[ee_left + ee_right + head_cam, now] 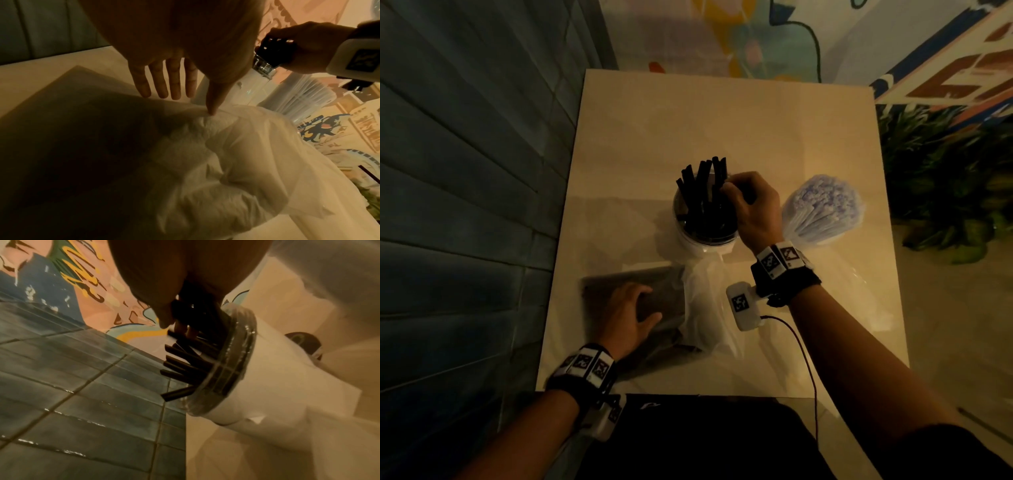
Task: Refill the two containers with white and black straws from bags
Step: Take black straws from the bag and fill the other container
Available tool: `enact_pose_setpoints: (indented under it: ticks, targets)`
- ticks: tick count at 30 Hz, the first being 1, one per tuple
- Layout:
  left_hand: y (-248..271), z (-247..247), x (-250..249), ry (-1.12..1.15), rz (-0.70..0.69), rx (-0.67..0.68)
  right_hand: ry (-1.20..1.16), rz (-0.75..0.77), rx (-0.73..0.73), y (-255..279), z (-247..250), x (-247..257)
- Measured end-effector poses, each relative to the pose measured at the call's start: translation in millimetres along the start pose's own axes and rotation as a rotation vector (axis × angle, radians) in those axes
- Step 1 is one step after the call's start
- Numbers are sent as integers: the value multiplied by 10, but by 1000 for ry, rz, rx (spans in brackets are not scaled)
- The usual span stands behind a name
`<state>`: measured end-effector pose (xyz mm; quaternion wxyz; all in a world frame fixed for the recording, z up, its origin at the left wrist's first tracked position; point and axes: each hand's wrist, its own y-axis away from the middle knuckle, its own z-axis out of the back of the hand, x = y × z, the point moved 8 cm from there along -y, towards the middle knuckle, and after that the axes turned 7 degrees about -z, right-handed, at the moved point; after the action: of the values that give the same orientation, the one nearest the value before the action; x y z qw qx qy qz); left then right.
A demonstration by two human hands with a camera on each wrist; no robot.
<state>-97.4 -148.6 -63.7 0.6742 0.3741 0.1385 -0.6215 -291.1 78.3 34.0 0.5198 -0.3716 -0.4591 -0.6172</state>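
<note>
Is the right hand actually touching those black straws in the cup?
Touching. The right wrist view shows the right hand's fingers curled among the black straws standing in the container; the head view agrees.

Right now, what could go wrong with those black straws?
The black straws lean at different angles in the container, and the right hand grips some of them at the rim, so a tug could perhaps tip it or flick straws onto the table. The bag of white straws lies right beside that hand and might get bumped.
</note>
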Motion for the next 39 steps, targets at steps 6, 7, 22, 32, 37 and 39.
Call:
enact_pose_setpoints:
  ticks: [6, 7, 22, 32, 37, 39]
  targets:
    - [-83, -78, -34, -11, 4, 13, -40, -5, -5, -33, 74, 6]
    - [-106, -84, -41, -14, 5, 12, -51, -1, -8, -27, 93, 23]
    - [-96, -253, 66, -319, 34, 268, -38, -11, -33, 872, 687, -1]
    - [-114, -336, 92, -366, 68, 293, 425, -589, 456, 1484, -227, -1596]
    - [-122, -336, 58, -360, 77, 301, 277, -560, 520, 1404, -582, -1538]
    - [-128, -332, 51, -351, 82, 307, 282, -484, 536, 1369, -641, -1496]
